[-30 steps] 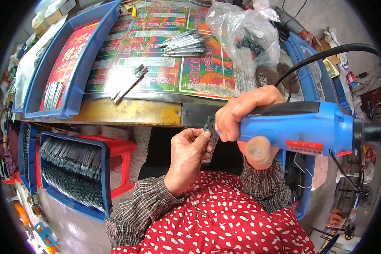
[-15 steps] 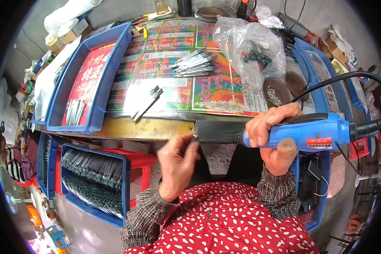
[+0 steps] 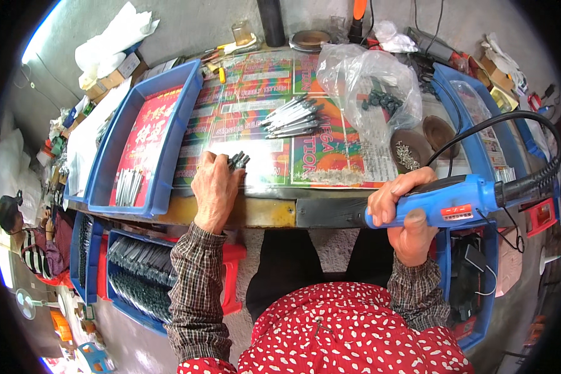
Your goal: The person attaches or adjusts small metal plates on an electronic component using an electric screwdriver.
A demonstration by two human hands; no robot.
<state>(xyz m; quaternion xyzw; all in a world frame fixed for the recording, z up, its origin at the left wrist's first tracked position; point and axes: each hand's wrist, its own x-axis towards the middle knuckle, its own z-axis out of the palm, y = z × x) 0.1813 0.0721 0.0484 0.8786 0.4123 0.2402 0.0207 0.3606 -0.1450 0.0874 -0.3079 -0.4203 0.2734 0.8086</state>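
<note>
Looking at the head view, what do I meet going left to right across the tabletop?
Blue tray with red sheet → left hand → small dark-ended bunch at its fingers → larger pile of slim rods → clear plastic bag → right-hand brown dish.

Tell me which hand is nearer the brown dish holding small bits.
Right. The right hand, gripping the blue tool, is just this side of the brown dish; the left hand is well to its left, at the dark-tipped rods.

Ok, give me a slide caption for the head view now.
Left hand at a small bunch of dark-ended rods on the workbench, right hand gripping a blue corded tool.
</note>
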